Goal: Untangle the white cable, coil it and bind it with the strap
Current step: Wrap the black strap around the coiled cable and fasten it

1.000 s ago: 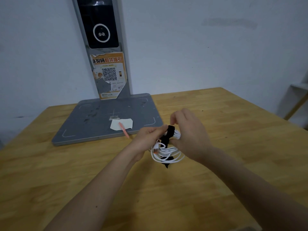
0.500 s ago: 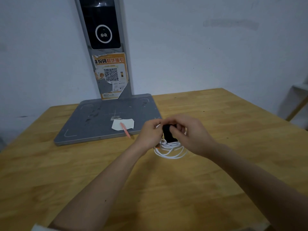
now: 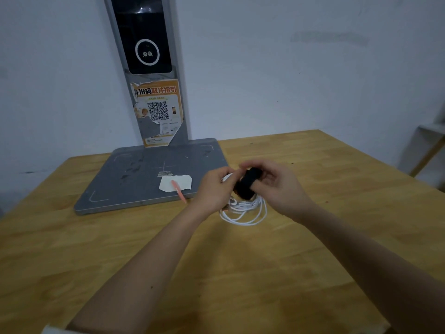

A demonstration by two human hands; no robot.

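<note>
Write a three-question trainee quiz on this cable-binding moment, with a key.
1. True or false: the white cable is already coiled.
2. Around which part of the coil does the black strap sit? A) its upper part, between the hands B) its lowest loops C) it lies on the table
3. What lies on the white paper on the grey base?

Key: 1 true; 2 A, with the left hand and right hand on the bundle; 3 a pink pen.

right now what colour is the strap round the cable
Black strap, wrapped round the white cable; head view.
</note>
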